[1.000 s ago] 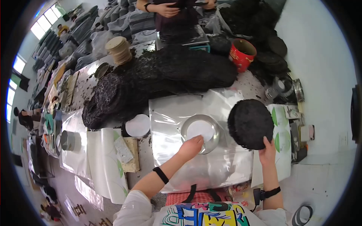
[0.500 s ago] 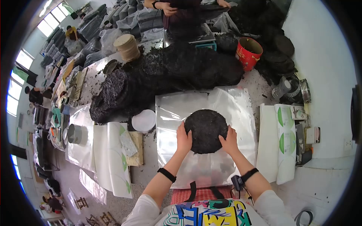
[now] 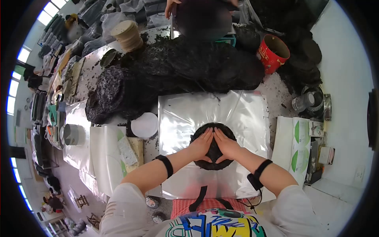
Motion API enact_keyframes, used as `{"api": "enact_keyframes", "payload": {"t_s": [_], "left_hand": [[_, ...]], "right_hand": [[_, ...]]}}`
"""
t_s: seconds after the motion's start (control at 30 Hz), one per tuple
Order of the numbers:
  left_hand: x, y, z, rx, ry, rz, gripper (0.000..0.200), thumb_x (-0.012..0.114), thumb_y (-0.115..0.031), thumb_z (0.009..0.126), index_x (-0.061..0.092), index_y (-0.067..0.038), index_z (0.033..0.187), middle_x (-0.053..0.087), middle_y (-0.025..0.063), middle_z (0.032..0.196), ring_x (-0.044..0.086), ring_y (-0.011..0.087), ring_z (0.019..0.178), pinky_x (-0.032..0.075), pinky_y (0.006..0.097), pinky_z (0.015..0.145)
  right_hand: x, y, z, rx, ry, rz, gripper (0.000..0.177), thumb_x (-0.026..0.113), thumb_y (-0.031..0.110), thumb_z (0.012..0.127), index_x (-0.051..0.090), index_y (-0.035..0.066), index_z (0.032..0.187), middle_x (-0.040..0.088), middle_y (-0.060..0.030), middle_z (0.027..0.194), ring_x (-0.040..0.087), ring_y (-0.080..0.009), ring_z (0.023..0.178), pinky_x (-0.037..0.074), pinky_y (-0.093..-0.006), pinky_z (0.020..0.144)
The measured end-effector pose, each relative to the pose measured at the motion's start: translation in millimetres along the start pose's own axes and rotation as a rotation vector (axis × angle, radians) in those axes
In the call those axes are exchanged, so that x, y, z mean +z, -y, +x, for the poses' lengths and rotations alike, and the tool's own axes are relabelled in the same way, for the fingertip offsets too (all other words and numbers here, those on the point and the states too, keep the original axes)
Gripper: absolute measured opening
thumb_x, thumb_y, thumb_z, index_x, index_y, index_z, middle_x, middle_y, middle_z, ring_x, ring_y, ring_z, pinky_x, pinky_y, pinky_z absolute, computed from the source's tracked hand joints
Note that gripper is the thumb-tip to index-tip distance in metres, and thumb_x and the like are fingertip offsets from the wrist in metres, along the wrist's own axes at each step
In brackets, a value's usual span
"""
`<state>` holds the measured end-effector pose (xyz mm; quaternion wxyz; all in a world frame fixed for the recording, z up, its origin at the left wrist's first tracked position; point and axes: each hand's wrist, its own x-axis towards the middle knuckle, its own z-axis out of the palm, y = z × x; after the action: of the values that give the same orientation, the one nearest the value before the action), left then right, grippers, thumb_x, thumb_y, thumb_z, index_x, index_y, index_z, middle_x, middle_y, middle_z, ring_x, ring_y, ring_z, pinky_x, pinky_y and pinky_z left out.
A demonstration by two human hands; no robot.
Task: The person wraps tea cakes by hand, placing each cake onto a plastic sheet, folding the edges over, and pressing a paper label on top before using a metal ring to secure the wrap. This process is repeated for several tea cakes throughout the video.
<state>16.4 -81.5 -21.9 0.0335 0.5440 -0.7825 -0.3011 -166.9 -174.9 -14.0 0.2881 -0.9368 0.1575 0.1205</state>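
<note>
A round black disc [image 3: 214, 153], which looks like dried seaweed, lies on a shiny silver plastic sheet [image 3: 179, 110] in front of me. My left hand [image 3: 200, 147] rests flat on the disc's left half, fingers stretched out and pointing away from me. My right hand [image 3: 227, 147] presses flat on the right half in the same way. The fingertips nearly meet near the far edge, and a dark gap of the disc shows between the palms. Both hands are open and cover much of the disc.
Beyond the sheet runs a long heap of black discs [image 3: 177, 67]. A red bucket [image 3: 272, 55] stands behind it at right, a stack of pale round pieces [image 3: 127, 36] at left. White discs [image 3: 144, 125] and a metal ring [image 3: 74, 134] lie left. A person's hand [image 3: 170, 8] shows across the table.
My hands have gone from holding the disc by its sides to lying flat on top, close together. The disc sits slightly nearer me. The person opposite has shifted, and a dark round shape shows there.
</note>
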Motion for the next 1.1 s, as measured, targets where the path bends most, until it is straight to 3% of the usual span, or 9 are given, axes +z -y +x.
{"api": "enact_keyframes", "payload": {"t_s": [0.2,0.27,0.4,0.67,0.73,0.8,0.9,0.97,1.1], "left_hand": [[63,19,42,-0.205,0.158,0.130,0.123,0.078,-0.056,0.062,0.016,0.010,0.145,0.008,0.0262,0.155,0.004,0.0373,0.146,0.010,0.0429,0.119],[69,11,41,-0.282,0.231,0.289,0.121,0.073,-0.061,0.065,0.016,0.008,0.147,0.006,0.0239,0.156,0.004,0.0359,0.146,0.004,0.0428,0.119],[58,10,35,-0.239,0.228,0.341,0.115,0.068,-0.063,0.069,0.019,0.008,0.146,0.004,0.0255,0.156,0.001,0.0382,0.145,0.001,0.0446,0.118],[69,2,35,-0.281,0.158,0.373,0.115,0.070,-0.063,0.069,0.021,0.007,0.146,0.007,0.0265,0.155,0.002,0.0392,0.145,0.005,0.0455,0.118],[50,-7,32,-0.241,0.139,0.393,0.109,0.074,-0.054,0.068,0.025,0.007,0.144,0.016,0.0269,0.153,0.011,0.0393,0.144,0.013,0.0451,0.118],[30,-12,24,-0.076,-0.259,0.102,0.072,0.067,-0.018,0.073,0.040,0.005,0.136,0.040,0.0196,0.142,0.033,0.0339,0.136,0.024,0.0458,0.114],[-2,-18,5,-0.068,-0.558,0.152,0.062,0.062,-0.009,0.074,0.046,0.002,0.132,0.046,0.0161,0.138,0.036,0.0310,0.134,0.027,0.0466,0.112],[-4,-3,8,-0.085,-0.559,0.000,0.057,0.061,-0.007,0.076,0.048,0.000,0.132,0.047,0.0164,0.137,0.039,0.0321,0.132,0.034,0.0428,0.109],[-10,20,24,-0.168,-0.538,-0.398,0.042,0.059,-0.017,0.087,0.054,-0.004,0.127,0.058,0.0180,0.123,0.055,0.0353,0.112,0.044,0.0397,0.097]], "right_hand": [[54,-17,36,0.292,0.118,-0.144,0.122,0.090,0.028,0.047,0.024,-0.007,0.143,0.014,-0.0208,0.155,0.023,-0.0295,0.143,0.044,-0.0338,0.103],[90,-22,31,0.293,-0.115,-0.181,0.121,0.089,0.025,0.047,0.025,-0.007,0.143,0.012,-0.0200,0.156,0.020,-0.0298,0.144,0.045,-0.0357,0.102],[15,-12,42,0.007,0.435,-0.474,0.112,0.088,0.024,0.050,0.030,-0.014,0.138,0.016,-0.0296,0.152,0.015,-0.0370,0.144,0.040,-0.0373,0.106],[75,-19,20,0.162,-0.194,-0.258,0.048,0.045,0.007,0.085,0.047,-0.006,0.131,0.030,-0.0135,0.151,0.035,-0.0252,0.137,0.055,-0.0300,0.087],[76,-22,19,0.153,-0.198,-0.310,0.048,0.047,0.009,0.084,0.048,-0.006,0.130,0.030,-0.0148,0.150,0.034,-0.0257,0.137,0.054,-0.0310,0.089],[43,-6,10,0.125,0.006,-0.300,0.052,0.056,0.009,0.080,0.049,-0.006,0.129,0.037,-0.0178,0.146,0.042,-0.0287,0.132,0.047,-0.0371,0.098],[-16,9,12,0.003,0.267,0.026,0.058,0.063,0.013,0.075,0.050,-0.004,0.129,0.046,-0.0216,0.137,0.045,-0.0318,0.128,0.041,-0.0388,0.104],[-18,4,-4,0.189,-0.694,0.344,0.052,0.058,0.022,0.088,0.048,-0.003,0.132,0.051,-0.0213,0.133,0.046,-0.0303,0.128,0.036,-0.0380,0.107],[26,-90,9,0.362,-0.288,1.537,0.052,0.039,0.039,0.101,0.049,0.000,0.134,0.053,-0.0142,0.134,0.049,-0.0227,0.125,0.033,-0.0336,0.107]]}}
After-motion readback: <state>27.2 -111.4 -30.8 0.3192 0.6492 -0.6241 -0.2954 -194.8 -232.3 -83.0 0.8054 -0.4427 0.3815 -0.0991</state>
